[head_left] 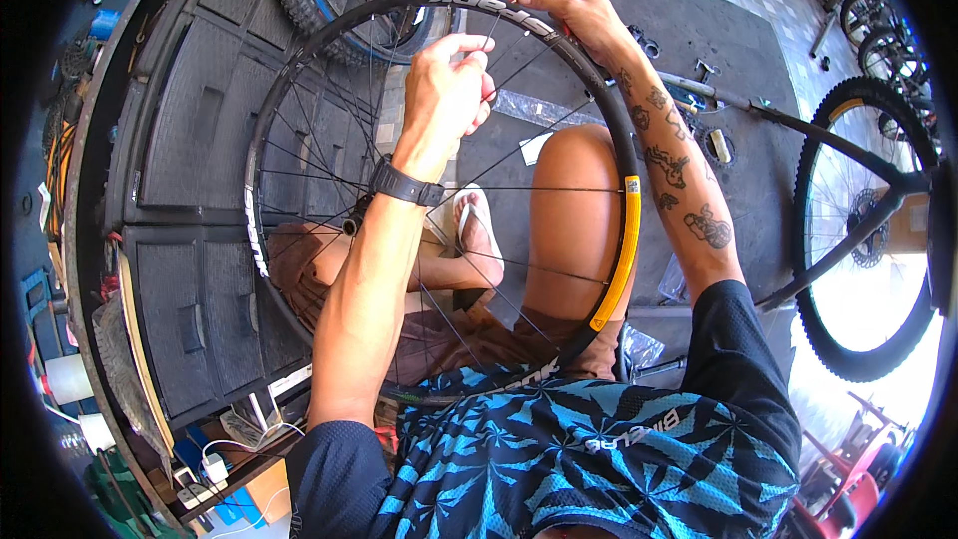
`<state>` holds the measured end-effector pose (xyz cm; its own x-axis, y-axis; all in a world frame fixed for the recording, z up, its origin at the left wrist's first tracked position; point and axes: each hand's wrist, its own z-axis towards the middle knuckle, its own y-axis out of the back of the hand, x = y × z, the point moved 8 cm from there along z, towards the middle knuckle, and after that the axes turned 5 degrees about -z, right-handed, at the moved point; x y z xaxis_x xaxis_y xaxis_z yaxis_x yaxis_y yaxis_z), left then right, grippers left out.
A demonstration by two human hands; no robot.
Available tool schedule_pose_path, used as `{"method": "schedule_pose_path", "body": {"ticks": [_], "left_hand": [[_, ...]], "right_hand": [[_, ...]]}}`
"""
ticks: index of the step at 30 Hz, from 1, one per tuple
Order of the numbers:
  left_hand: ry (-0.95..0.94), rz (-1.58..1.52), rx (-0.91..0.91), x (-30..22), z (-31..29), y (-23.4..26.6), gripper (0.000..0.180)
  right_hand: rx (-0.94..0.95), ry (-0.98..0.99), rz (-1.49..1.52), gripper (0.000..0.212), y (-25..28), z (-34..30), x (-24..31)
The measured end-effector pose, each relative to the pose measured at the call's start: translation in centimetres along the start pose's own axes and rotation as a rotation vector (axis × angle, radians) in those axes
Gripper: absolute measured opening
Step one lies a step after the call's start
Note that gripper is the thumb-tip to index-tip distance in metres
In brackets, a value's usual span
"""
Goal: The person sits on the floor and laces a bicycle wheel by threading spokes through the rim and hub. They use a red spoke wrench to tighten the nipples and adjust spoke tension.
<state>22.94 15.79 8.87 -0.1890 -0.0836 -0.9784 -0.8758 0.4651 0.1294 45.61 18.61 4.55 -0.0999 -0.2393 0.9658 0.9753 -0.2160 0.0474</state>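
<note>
A black bicycle wheel rim (pixel 622 140) with thin black spokes and a yellow sticker stands in front of my body, its lower part against my patterned shirt. My left hand (pixel 449 90), with a dark watch on the wrist, reaches inside the rim. Its thumb and forefinger pinch a thin spoke near the top of the rim. Just outside the rim's upper right edge is my right hand (pixel 571 8), its fingertips closed together; a tiny reddish spot shows at them, too small to name. A thin dark line runs up and right from there. The hub (pixel 354 220) is partly behind my left forearm.
Black drawers (pixel 200 130) line the left side. Another wheel with a knobby tyre (pixel 299 10) leans at the top. To the right are a repair stand (pixel 848 140) and a large tyred wheel (pixel 803 269). Small parts lie on the dark mat (pixel 738 50).
</note>
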Motion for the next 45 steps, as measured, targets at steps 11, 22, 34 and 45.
{"method": "schedule_pose_path", "body": {"ticks": [11, 22, 34, 45], "left_hand": [[0.035, -0.024, -0.103, 1.0, 1.0, 1.5, 0.019], [0.021, -0.033, -0.068, 1.8, 1.3, 1.0, 0.022], [-0.030, 0.001, -0.037, 1.7, 1.2, 0.9, 0.024], [-0.057, 0.011, -0.064, 1.8, 1.6, 1.3, 0.019]], "right_hand": [[0.217, -0.063, 0.041, 0.018, -1.8, 1.9, -0.7], [0.316, -0.206, 0.071, 0.022, -2.3, 1.4, -0.5], [0.104, -0.185, 0.213, 0.022, -1.3, 2.3, -0.5], [0.086, -0.125, 0.006, 0.010, -1.1, 2.2, 0.7]]}}
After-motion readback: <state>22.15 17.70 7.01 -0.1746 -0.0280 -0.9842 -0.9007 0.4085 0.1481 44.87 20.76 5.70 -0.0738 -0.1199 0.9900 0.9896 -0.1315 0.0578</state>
